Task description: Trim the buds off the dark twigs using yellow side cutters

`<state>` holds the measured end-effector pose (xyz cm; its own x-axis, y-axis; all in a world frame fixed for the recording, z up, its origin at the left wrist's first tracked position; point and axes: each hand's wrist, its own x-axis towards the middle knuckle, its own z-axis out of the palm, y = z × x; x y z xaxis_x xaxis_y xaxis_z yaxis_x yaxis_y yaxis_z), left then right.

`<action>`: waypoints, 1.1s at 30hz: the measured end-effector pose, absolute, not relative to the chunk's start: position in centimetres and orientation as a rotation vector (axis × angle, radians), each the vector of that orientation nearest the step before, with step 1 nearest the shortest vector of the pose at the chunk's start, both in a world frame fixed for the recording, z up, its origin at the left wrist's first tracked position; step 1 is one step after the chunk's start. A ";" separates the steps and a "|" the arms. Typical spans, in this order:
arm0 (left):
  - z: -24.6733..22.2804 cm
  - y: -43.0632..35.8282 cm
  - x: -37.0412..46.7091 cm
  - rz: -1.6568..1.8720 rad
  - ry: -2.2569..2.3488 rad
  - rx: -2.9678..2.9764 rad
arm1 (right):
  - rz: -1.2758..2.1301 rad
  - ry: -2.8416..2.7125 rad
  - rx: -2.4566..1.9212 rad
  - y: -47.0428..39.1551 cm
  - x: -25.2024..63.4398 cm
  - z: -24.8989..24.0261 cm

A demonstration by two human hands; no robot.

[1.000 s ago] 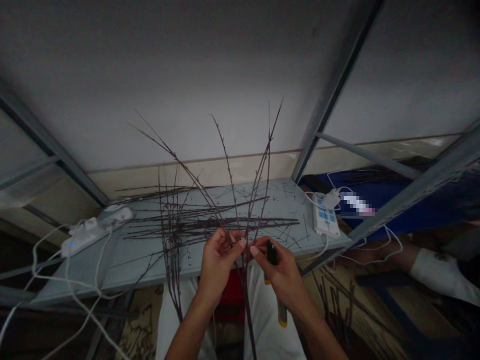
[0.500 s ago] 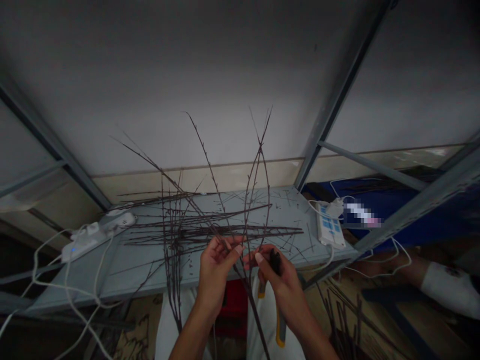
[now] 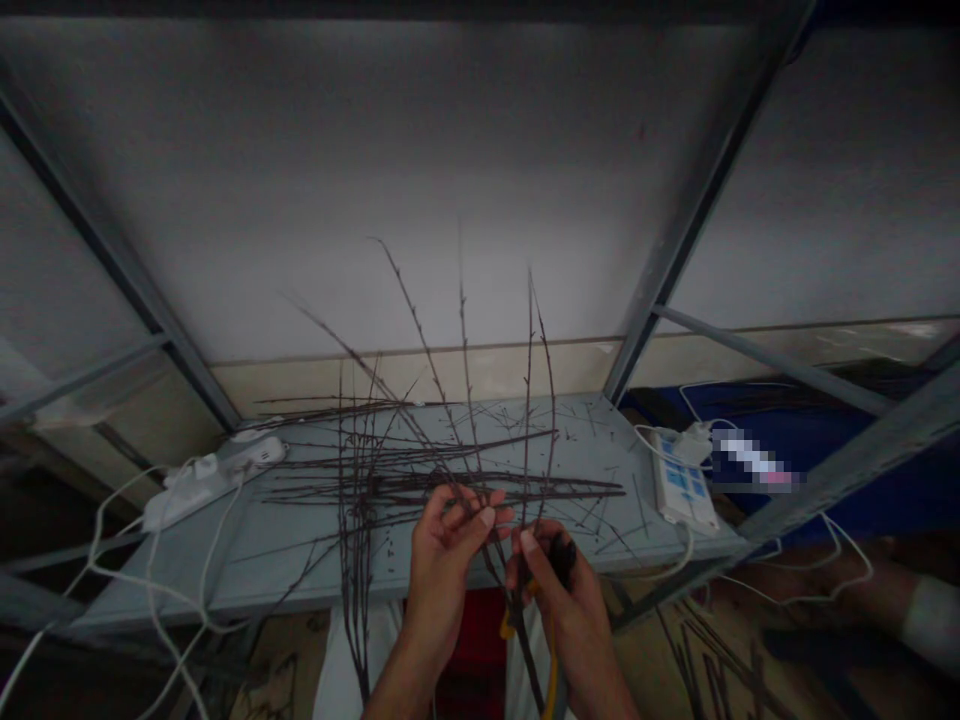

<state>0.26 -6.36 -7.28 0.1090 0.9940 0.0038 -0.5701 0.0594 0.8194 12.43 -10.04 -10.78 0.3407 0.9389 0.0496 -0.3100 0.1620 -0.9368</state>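
From where I watch, it looks dim and gray. The middle of the wall (image 3: 420, 190) is a bit lighter, the corners are dark, and thin twig tips (image 3: 296, 305) look blurry.

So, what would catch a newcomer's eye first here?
Probably the thin, dark branch at centre, fanning up against the pale wall from between the left hand and right hand, with a yellow-handled tool in the right. Next, the loose twigs strewn over the grey shelf, with white power strips at its left and right ends.
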 end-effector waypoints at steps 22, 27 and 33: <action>-7.6 -5.5 -0.2 1.189 0.686 0.789 | 1.049 -0.760 -1.081 -10.4 12.8 -11.7; -7.7 -5.4 -0.2 1.186 0.681 0.803 | 1.076 -0.695 -0.954 -10.4 12.7 -11.3; -7.6 -5.4 -0.4 1.176 0.692 0.842 | 1.118 -0.693 -0.950 -10.4 12.9 -11.2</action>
